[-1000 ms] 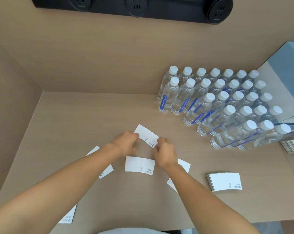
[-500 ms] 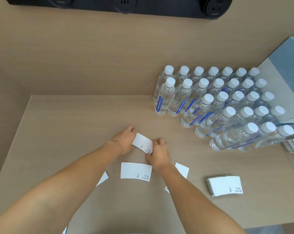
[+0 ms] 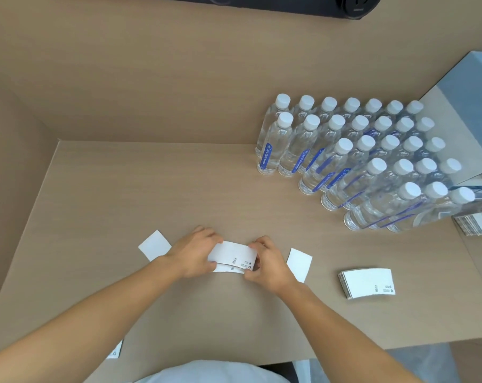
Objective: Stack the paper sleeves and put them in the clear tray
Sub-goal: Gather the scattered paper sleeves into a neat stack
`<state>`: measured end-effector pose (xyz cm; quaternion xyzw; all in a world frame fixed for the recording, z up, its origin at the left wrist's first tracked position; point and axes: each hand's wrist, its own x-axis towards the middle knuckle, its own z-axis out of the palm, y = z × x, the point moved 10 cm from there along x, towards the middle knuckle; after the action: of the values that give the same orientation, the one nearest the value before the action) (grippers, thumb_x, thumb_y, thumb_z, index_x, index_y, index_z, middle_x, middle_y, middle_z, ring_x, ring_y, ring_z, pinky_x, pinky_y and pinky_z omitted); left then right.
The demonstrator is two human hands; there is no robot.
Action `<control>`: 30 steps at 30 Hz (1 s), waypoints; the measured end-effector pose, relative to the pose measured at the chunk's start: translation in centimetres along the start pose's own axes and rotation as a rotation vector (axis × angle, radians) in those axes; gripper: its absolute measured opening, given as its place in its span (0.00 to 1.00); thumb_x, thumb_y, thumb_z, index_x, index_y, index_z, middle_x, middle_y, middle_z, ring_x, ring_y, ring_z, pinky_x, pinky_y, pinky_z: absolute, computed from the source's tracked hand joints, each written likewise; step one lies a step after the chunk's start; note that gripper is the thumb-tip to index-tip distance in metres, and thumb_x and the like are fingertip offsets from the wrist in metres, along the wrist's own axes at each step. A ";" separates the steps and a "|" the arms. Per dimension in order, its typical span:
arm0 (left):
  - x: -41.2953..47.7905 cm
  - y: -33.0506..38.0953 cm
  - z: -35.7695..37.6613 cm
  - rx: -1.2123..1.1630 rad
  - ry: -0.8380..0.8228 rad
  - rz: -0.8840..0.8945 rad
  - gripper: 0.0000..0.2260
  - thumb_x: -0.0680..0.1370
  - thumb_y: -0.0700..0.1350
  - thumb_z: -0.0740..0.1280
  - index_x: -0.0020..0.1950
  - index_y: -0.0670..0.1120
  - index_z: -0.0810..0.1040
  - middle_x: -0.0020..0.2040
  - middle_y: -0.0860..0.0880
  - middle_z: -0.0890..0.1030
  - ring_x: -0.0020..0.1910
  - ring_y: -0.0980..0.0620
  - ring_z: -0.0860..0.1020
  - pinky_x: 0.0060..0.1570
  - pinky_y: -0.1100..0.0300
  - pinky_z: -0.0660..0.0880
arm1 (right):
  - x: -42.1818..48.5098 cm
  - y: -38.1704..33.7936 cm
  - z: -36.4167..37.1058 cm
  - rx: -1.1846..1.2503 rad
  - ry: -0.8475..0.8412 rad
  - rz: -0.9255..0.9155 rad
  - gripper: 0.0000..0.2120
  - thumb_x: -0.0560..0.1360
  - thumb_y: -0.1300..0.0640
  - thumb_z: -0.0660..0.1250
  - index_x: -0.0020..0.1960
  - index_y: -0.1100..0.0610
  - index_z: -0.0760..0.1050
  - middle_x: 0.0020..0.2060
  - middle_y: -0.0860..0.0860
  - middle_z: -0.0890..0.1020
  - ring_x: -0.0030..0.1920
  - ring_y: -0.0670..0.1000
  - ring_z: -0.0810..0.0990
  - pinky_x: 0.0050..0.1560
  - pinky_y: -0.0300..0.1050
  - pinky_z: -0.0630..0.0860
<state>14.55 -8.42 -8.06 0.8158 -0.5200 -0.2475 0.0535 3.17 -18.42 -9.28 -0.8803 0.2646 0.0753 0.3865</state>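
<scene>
L hand [image 3: 192, 254] & R hand [image 3: 267, 265] pinch flat white paper sleeve [image 3: 232, 254] ends, atop another sleeve [image 3: 225, 268], left of white sleeve stack [image 3: 367, 283].

Held sleeve [image 3: 232, 254] on another sleeve [image 3: 225, 268] at table [image 3: 123, 194] centre; sleeve stack [image 3: 368, 283] at 3 o'clock; bottles [image 3: 358, 158] at 1 o'clock.

Twenty-six water bottles [image 3: 273, 150], five loose sleeves [image 3: 154, 244], two sleeve stacks [image 3: 368, 283].

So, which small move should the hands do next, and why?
Probably lower the held sleeve squarely onto the sleeve under it and align the edges. The left hand and right hand pinch its ends, and it sits offset, with the lower sleeve's front edge showing.
</scene>
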 end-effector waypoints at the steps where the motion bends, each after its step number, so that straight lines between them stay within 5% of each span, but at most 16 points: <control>1: -0.5 -0.1 0.4 -0.009 0.005 -0.006 0.25 0.73 0.52 0.68 0.69 0.50 0.69 0.64 0.53 0.70 0.66 0.51 0.65 0.54 0.57 0.73 | -0.1 -0.1 0.0 -0.001 0.000 -0.007 0.24 0.65 0.60 0.72 0.61 0.60 0.75 0.57 0.51 0.71 0.49 0.50 0.77 0.52 0.43 0.78; 7: -1.8 -0.5 1.8 -0.130 0.019 -0.064 0.34 0.70 0.53 0.73 0.72 0.48 0.65 0.68 0.52 0.64 0.69 0.52 0.61 0.64 0.59 0.69 | -0.3 -0.7 0.5 -0.070 -0.022 -0.031 0.23 0.67 0.61 0.69 0.62 0.58 0.74 0.58 0.52 0.70 0.58 0.51 0.71 0.58 0.42 0.73; 11: -2.0 -0.3 2.3 -0.133 0.003 -0.091 0.26 0.70 0.49 0.73 0.66 0.45 0.70 0.62 0.52 0.66 0.66 0.51 0.64 0.61 0.56 0.73 | -0.3 -0.5 1.2 -0.152 -0.058 -0.007 0.23 0.68 0.63 0.66 0.63 0.57 0.71 0.60 0.51 0.68 0.61 0.51 0.67 0.59 0.37 0.68; 16: -2.3 0.0 2.2 -0.134 0.021 -0.121 0.17 0.72 0.44 0.69 0.60 0.44 0.74 0.60 0.50 0.69 0.63 0.50 0.65 0.59 0.56 0.74 | 0.0 -0.6 1.3 -0.214 -0.093 0.024 0.16 0.69 0.64 0.66 0.56 0.58 0.72 0.57 0.51 0.68 0.55 0.53 0.72 0.54 0.40 0.73; 30: -3.1 -0.3 1.9 -0.147 -0.007 -0.217 0.17 0.73 0.42 0.69 0.61 0.42 0.74 0.62 0.47 0.69 0.65 0.47 0.68 0.60 0.58 0.72 | -0.1 -1.7 1.7 -0.392 -0.142 0.007 0.25 0.71 0.68 0.62 0.67 0.61 0.66 0.65 0.55 0.66 0.65 0.57 0.65 0.63 0.49 0.72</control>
<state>12.87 -5.28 -8.71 0.8603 -0.4092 -0.2921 0.0841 4.09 -16.17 -9.28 -0.9302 0.2198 0.1887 0.2253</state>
